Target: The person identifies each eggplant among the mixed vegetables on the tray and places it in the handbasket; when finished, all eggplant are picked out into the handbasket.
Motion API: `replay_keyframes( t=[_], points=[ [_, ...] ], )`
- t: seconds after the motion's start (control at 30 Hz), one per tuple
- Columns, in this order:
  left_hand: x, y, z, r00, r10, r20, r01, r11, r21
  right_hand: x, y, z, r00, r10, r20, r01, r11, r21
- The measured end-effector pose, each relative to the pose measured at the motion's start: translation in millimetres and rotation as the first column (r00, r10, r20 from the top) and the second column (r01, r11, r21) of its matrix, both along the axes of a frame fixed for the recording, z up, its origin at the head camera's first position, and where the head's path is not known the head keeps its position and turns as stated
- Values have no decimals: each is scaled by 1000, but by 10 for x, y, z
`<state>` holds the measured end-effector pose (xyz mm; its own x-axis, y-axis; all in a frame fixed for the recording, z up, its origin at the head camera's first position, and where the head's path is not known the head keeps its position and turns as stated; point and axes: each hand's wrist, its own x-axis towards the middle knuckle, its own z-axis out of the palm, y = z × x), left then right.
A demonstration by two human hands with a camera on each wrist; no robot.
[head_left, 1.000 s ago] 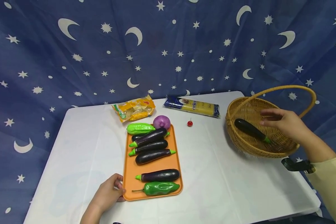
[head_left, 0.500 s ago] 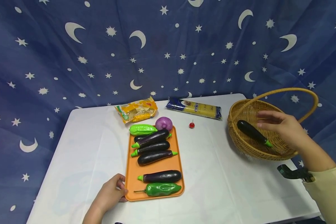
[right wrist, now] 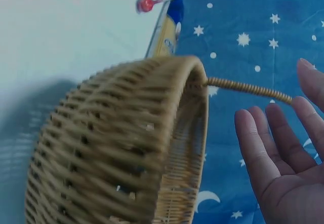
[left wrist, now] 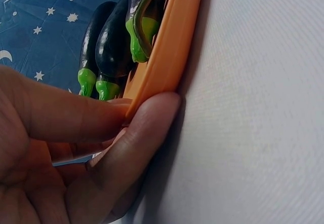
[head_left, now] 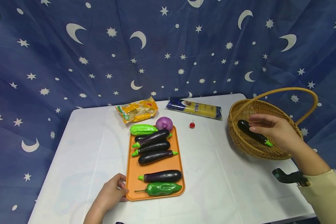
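My left hand [head_left: 107, 194] pinches the near left corner of an orange tray [head_left: 133, 174]. In the left wrist view, thumb and fingers grip the tray's rim [left wrist: 174, 46]. On the tray lie several dark eggplants [head_left: 163, 176], a green pepper [head_left: 163, 189], a light green ridged vegetable [head_left: 143, 129] and a purple onion [head_left: 164, 123]. Above the wicker basket [head_left: 247, 150] hovers my right hand [head_left: 277, 132], fingers extended and holding nothing. One eggplant [head_left: 252, 132] rests inside the basket, just left of that hand. In the right wrist view, the palm [right wrist: 298, 188] stands beside the basket's rim.
Behind the tray lies a yellow bag [head_left: 137, 110], with a spaghetti pack [head_left: 194, 108] to its right. A red lollipop [head_left: 192, 125] lies on the white table [head_left: 207, 177] between tray and basket. The basket's handle [head_left: 285, 89] arches up. A starry blue cloth [head_left: 168, 40] hangs behind.
My right hand has shifted left over the basket, and its wrist has come slightly toward me. The left hand keeps its hold on the tray. The head view has shifted slightly.
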<state>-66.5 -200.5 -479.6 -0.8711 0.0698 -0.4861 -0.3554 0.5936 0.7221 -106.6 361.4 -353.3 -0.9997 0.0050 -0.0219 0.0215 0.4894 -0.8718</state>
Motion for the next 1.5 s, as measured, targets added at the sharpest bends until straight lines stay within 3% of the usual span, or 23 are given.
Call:
replay_keyframes(
  t=[0.33, 0.57, 1.03, 1.27, 1.5],
  points=[
    [13, -9, 0, 1000, 5, -9, -5, 1000, 4, -58, -226, -87, 996, 86, -18, -88, 984, -153],
    [13, -22, 1, 1000, 3, -7, -3, 1000, 8, -103, -342, -153, 996, 86, -17, -87, 994, -66],
    [19, 10, 19, 999, 9, -33, -9, 1000, 6, -195, -628, -297, 995, 101, 18, -100, 993, -66],
    [23, 7, 2, 999, 6, -50, -5, 1000, 13, -236, -761, -394, 990, 129, 60, -129, 992, -14],
    [28, -1, 2, 998, 9, -61, -7, 1000, 26, -290, -932, -536, 979, 192, 63, -186, 979, -86]
  ],
)
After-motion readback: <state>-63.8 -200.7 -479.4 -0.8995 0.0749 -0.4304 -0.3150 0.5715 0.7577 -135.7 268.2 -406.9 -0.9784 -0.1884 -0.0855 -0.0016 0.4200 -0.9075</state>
